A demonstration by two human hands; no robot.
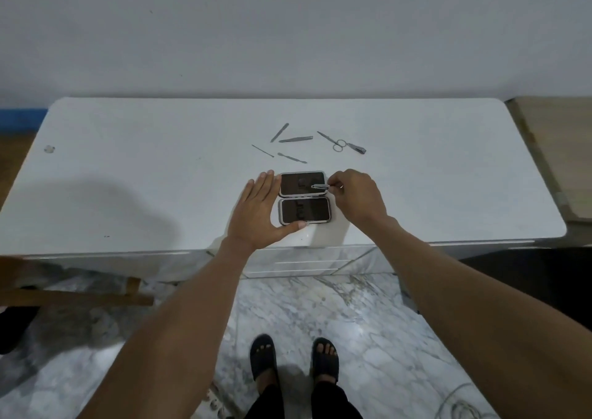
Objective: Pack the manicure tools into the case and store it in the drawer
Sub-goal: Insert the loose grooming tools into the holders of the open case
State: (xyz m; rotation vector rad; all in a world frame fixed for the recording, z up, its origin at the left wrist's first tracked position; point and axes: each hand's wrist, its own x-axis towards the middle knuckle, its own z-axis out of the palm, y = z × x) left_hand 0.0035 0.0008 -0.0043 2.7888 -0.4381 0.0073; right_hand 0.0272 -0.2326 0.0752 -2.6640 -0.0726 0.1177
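A dark manicure case (304, 197) lies open flat on the white table (128, 178), near its front edge. My left hand (261, 210) rests flat against the case's left side, thumb along its near edge. My right hand (357, 194) pinches a small metal nail clipper (320, 187) over the right part of the case's far half. Behind the case lie loose metal tools: a file (279, 132), tweezers (295, 139), a thin pick (262, 151), a cuticle pusher (291, 157), scissors (333, 140) and a second clipper (358, 148).
White drawer fronts (304, 261) show under the table's front edge, below the case. A wooden surface (557, 149) adjoins the table on the right. A wooden chair part (80, 296) stands at the lower left. My feet in black slippers (294, 357) stand on the marble floor.
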